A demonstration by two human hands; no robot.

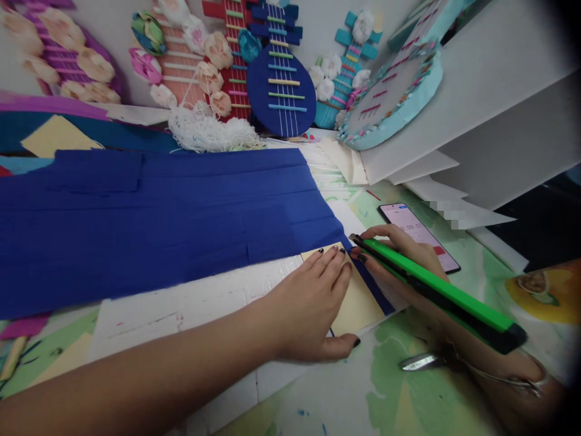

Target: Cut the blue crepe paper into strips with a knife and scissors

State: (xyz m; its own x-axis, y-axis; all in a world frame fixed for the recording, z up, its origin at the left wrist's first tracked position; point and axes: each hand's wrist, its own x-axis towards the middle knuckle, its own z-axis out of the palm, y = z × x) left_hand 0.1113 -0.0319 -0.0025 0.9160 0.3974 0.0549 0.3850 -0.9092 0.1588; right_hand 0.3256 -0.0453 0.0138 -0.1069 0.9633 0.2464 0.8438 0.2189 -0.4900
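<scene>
My left hand (313,309) lies flat with its fingers stretched out, pressing on a cream-coloured card (361,303). The card rests on the near right part of a large blue sheet (190,206), and a narrow blue strip shows along the card's right edge. In my right hand (408,251) is a green box cutter (436,278), its dark tip near the card's upper right corner. Whether the tip touches the blue sheet I cannot tell. A white board (181,309) lies beneath the sheet and my left forearm.
Decorated lute-shaped crafts, one of them dark blue (281,91), lean along the back. White string (213,130) is piled before them. A phone (420,233) lies beyond my right hand, metal scissors (422,362) partly under my right wrist. White folded boards (454,115) stand at right.
</scene>
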